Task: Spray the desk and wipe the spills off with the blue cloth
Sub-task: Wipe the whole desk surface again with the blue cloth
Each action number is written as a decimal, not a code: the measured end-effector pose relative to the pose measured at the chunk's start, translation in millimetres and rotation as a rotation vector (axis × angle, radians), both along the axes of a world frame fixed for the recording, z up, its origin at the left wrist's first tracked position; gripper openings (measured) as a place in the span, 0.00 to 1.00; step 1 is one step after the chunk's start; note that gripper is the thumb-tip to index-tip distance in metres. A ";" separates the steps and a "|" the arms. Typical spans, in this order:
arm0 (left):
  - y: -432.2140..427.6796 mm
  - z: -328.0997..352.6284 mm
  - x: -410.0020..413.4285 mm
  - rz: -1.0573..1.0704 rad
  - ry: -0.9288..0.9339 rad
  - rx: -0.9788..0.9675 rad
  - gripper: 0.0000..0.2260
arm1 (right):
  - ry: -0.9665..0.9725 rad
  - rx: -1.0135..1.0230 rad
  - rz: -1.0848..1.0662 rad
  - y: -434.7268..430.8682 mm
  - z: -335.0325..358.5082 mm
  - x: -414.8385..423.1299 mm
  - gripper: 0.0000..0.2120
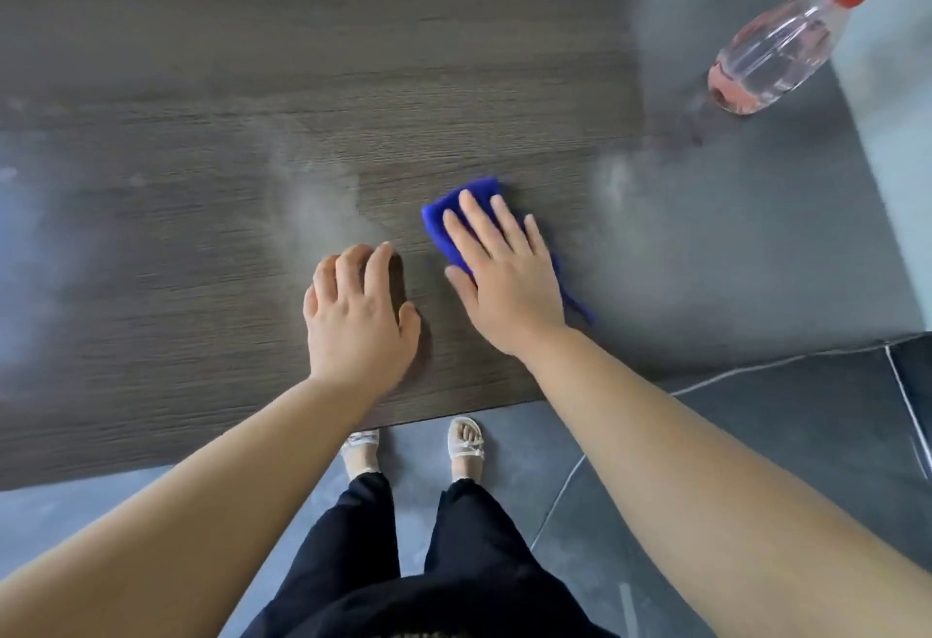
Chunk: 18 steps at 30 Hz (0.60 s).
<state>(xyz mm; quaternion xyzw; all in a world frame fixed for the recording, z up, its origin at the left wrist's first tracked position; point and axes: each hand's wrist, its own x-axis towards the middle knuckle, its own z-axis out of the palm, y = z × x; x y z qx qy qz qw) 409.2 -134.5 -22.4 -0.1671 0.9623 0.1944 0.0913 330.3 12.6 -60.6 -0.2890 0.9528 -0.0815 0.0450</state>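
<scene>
Head view: my right hand (pixel 504 274), spread flat, presses the folded blue cloth (pixel 466 204) on the dark wood-grain tabletop (pixel 201 83); my left hand (pixel 358 315) rests empty, fingers loosely curled. I'd wipe with firm, overlapping strokes.

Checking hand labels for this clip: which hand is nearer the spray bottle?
Right. The right hand lies flat on the blue cloth, below and left of the spray bottle. The left hand rests on the desk farther left, farther from it.

Two hands (pixel 360 320), one blue cloth (pixel 454 214), one spray bottle (pixel 771 57), one desk (pixel 201 133).
</scene>
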 end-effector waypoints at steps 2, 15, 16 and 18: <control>20.1 -1.5 1.3 0.030 -0.002 0.017 0.27 | 0.002 0.044 0.261 54.5 0.9 0.3 0.24; 9.0 -4.3 55.8 0.324 -0.059 -0.036 0.23 | -0.012 0.007 -0.257 26.5 -3.1 27.1 0.27; 3.6 -4.0 62.9 0.340 -0.067 -0.053 0.23 | -0.027 -0.004 -0.128 6.3 -0.6 28.4 0.27; -5.0 -3.1 72.9 0.376 -0.066 -0.082 0.23 | -0.061 0.005 0.192 -17.8 3.0 24.5 0.27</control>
